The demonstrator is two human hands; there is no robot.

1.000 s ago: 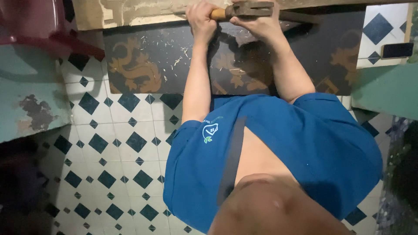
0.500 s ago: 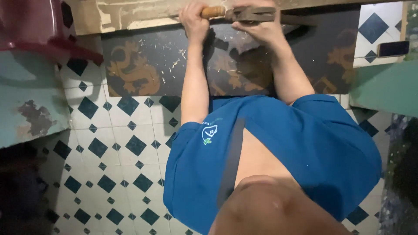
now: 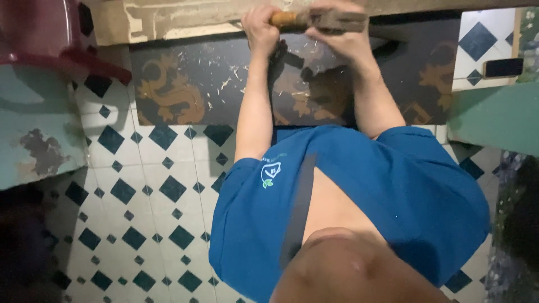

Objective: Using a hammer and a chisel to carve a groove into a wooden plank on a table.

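At the upper left of the frame, the edge of a dark red plastic chair [image 3: 53,39] juts over a worn teal surface [image 3: 33,134] with patches of flaked paint. Below it spreads a floor [image 3: 140,224] of white tiles set with dark blue diamonds. Along the top edge runs a pale wooden board [image 3: 179,19], rough and chipped, lying across a dark mat [image 3: 185,84] printed with golden dragon figures and littered with wood shavings.

At top centre, the person's left hand [image 3: 261,28] is wrapped tight around the orange-brown wooden handle of a hand tool [image 3: 314,19]. Just to the right, the right hand [image 3: 342,36] is closed over the tool's grey-brown body, pressing it against the board. The tool lies level along the board's lower edge, spanning the gap between the two hands; what kind of tool it is cannot be told for certain from this view. Both forearms reach up the frame from the short sleeves of a blue shirt [image 3: 393,196], which fills the lower centre and bears a small white emblem on the chest.

At the upper right, more white and blue tile shows beside a small dark phone-like object [image 3: 503,67], with another teal surface [image 3: 494,120] beneath it.
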